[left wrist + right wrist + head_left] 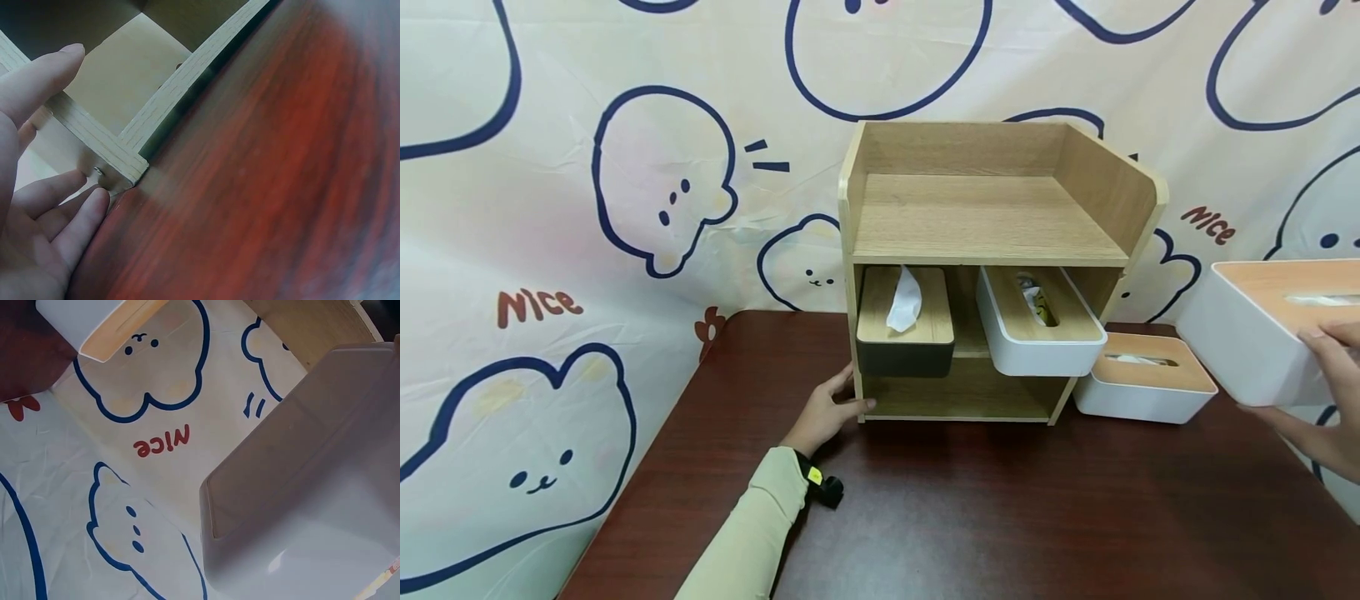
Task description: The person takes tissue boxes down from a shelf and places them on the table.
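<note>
My left hand grips the lower left side panel of a wooden desk shelf. In the left wrist view the thumb lies on the inner side of the panel, and the other fingers touch its outer side. At the far right my right hand holds a white tissue box with a wooden lid, lifted above the table. Its thumb is by the lid and its fingers are under the base. The right wrist view shows this box large and close, tilted, while the hand is mostly hidden.
Inside the shelf's middle level sit a black tissue box and a white tissue box, both jutting out in front. Another white tissue box stands on the dark table beside the shelf. Behind hangs a cartoon-printed cloth.
</note>
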